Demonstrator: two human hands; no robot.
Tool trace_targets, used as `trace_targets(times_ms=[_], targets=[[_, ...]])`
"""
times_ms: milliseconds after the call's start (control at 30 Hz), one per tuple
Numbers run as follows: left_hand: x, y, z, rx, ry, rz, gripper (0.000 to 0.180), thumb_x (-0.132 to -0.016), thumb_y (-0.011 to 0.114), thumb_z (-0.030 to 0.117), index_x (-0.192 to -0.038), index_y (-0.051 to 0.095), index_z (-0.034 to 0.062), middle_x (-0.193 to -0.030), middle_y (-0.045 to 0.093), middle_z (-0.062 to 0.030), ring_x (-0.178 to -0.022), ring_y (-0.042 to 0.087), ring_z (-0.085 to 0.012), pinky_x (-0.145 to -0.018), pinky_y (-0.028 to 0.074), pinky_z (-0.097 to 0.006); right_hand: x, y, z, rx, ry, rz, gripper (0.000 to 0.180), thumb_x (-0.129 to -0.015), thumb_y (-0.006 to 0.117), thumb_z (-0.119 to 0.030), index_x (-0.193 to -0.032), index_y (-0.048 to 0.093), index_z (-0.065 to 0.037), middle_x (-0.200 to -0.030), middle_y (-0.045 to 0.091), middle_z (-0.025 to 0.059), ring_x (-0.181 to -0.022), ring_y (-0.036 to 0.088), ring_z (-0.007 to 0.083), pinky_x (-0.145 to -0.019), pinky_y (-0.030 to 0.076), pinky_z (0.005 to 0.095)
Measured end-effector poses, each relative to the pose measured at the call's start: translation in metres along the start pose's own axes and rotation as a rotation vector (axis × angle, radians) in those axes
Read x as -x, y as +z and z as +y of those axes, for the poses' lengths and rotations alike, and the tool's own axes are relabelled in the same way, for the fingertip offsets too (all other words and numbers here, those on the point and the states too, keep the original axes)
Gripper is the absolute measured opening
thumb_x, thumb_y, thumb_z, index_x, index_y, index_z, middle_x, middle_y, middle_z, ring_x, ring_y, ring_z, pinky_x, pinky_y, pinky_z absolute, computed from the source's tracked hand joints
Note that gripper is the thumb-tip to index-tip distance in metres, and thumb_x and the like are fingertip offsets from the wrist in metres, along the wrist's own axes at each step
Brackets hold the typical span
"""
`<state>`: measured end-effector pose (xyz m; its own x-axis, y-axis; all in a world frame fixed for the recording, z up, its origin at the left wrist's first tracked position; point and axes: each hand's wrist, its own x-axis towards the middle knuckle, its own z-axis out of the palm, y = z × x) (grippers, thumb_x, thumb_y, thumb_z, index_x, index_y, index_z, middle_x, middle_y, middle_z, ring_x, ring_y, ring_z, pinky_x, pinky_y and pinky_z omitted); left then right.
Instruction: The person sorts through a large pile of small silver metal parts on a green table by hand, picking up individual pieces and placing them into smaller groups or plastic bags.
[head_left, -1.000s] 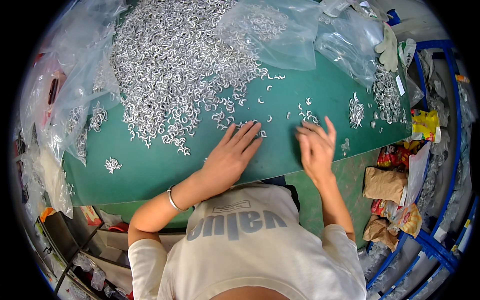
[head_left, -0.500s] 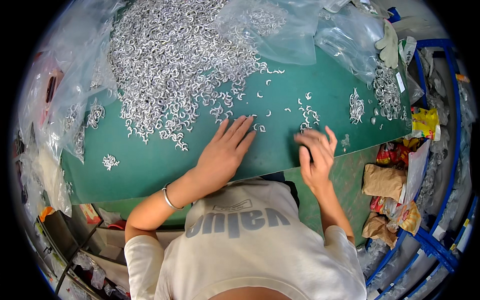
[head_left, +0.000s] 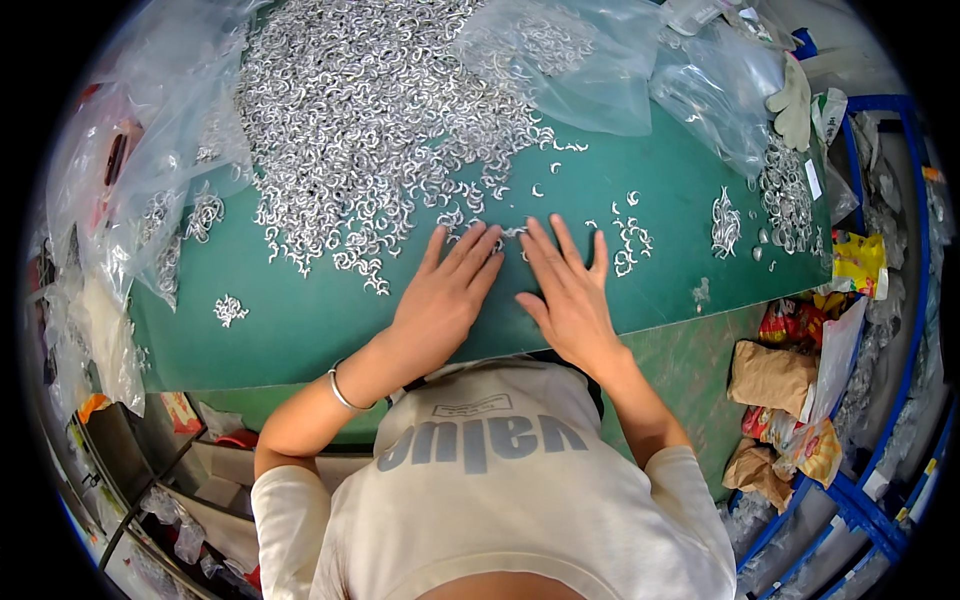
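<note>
A big heap of small silvery crescent-shaped metal pieces [head_left: 350,130] covers the far left and middle of the green table [head_left: 330,335]. My left hand [head_left: 450,285] lies palm down at the heap's near edge, fingers stretched, fingertips among the nearest pieces. Beside it, my right hand [head_left: 570,285] is also flat, fingers spread; a few pieces [head_left: 513,232] lie between the two hands' fingertips. Just right of my right hand is a loose group of crescents [head_left: 632,245]. What lies under the palms is hidden.
Clear plastic bags [head_left: 570,70] lie over the back of the table, and more bags [head_left: 120,180] drape its left side. Small piles sit at left [head_left: 230,310] and right [head_left: 725,222]. A glove [head_left: 792,100] lies at the back right. Blue shelving [head_left: 905,330] stands beyond.
My right hand has moved left from the loose group to beside my left hand, its fingers now stretched flat. My left hand has barely shifted. The whole view has moved slightly.
</note>
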<state>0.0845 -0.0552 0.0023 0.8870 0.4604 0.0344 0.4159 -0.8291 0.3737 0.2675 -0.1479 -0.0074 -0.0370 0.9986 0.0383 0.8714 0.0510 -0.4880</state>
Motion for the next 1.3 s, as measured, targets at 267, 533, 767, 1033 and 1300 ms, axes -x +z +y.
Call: trace_targets(times_ms=[267,533,767,1033,1300], targets=[[0.01,0.0,-0.007,0.075,-0.006,0.05,0.047,-0.075,0.055,-0.005,-0.123,0.054,-0.0054,-0.141,0.046,-0.0173,-0.135,0.039,-0.0328,-0.111,0.027,-0.054,0.008,-0.015,0.003,-0.094,-0.058,-0.079,0.054,-0.085,0.064,-0.018,-0.135,0.049,-0.006,-0.144,0.044,0.0051,-0.139,0.032,0.0305,-0.11,0.014,0.0625],[0.009,-0.006,-0.011,0.057,-0.038,0.113,0.044,-0.077,0.054,-0.004,-0.12,0.056,-0.006,-0.137,0.049,-0.0179,-0.132,0.043,-0.0325,-0.111,0.028,-0.053,-0.004,-0.017,0.005,0.024,-0.074,-0.038,0.055,-0.085,0.064,-0.02,-0.136,0.048,-0.006,-0.148,0.039,0.0044,-0.141,0.027,0.0328,-0.109,0.017,0.0622],[0.009,-0.002,-0.022,-0.044,-0.099,0.126,0.045,-0.076,0.056,-0.004,-0.122,0.055,-0.0054,-0.138,0.048,-0.0173,-0.132,0.043,-0.0322,-0.11,0.029,-0.054,-0.019,-0.014,0.019,0.144,-0.029,-0.014,0.052,-0.086,0.064,-0.025,-0.132,0.052,-0.005,-0.148,0.039,0.0047,-0.14,0.027,0.0323,-0.109,0.019,0.0611],[0.001,-0.001,-0.011,-0.004,-0.043,0.107,0.051,-0.072,0.055,-0.006,-0.122,0.054,-0.0056,-0.14,0.046,-0.0178,-0.133,0.041,-0.0331,-0.112,0.027,-0.054,-0.024,-0.006,-0.001,0.115,-0.145,-0.065,0.055,-0.081,0.069,-0.026,-0.13,0.053,-0.006,-0.144,0.043,0.0026,-0.14,0.028,0.0313,-0.109,0.019,0.0617],[0.004,-0.007,-0.007,0.069,-0.053,0.099,0.05,-0.073,0.054,-0.008,-0.122,0.054,-0.0059,-0.138,0.048,-0.0185,-0.133,0.041,-0.0332,-0.112,0.026,-0.054,0.016,-0.021,-0.017,0.137,-0.104,-0.228,0.061,-0.079,0.069,-0.034,-0.131,0.053,-0.008,-0.145,0.043,0.0008,-0.141,0.027,0.0303,-0.106,0.018,0.0671]])
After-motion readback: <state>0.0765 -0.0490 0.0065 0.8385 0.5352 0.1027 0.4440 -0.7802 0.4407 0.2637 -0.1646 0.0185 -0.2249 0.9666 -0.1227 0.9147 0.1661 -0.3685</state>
